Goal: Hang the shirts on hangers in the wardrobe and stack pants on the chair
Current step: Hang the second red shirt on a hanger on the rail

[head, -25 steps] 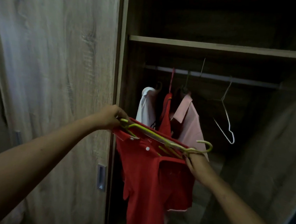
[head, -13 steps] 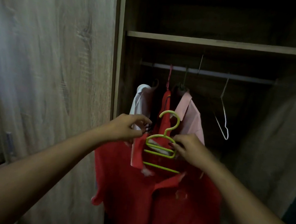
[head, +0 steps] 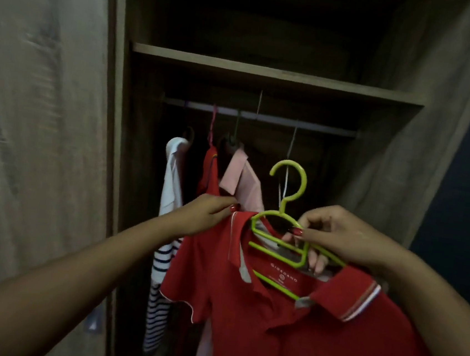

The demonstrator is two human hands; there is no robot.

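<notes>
So progress check: the wardrobe rail (head: 263,117) already has three shirts on it, a white one with a striped body (head: 170,200), a red one (head: 209,172) and a pink one (head: 241,178), plus what looks like a bare wire hanger (head: 287,166) to their right, so a fair chunk of the hanging seems done. The red polo (head: 286,313) being worked on is partly on the green hanger (head: 283,235), collar open around the bars with the brand label showing, but it isn't on the rail yet and the hook is only pointing up toward it. The left hand (head: 209,215) is pinched shut on the left shoulder/collar edge of the polo, and the right hand (head: 337,238) is closed around the hanger's bars with fingers tucked through them. My guess is the shoulders want a bit of seating, then it goes up in the gap right of the pink shirt. No pants or chair anywhere in view, so I can't say how that half is going. Compared with half a second back: the hanger has come up and over to the right, its hook now sits clear of the hung shirts instead of in front of the red one, the polo's collar is spread much wider, and the view has tipped up so more of the shelf (head: 268,71) and the space above it shows
</notes>
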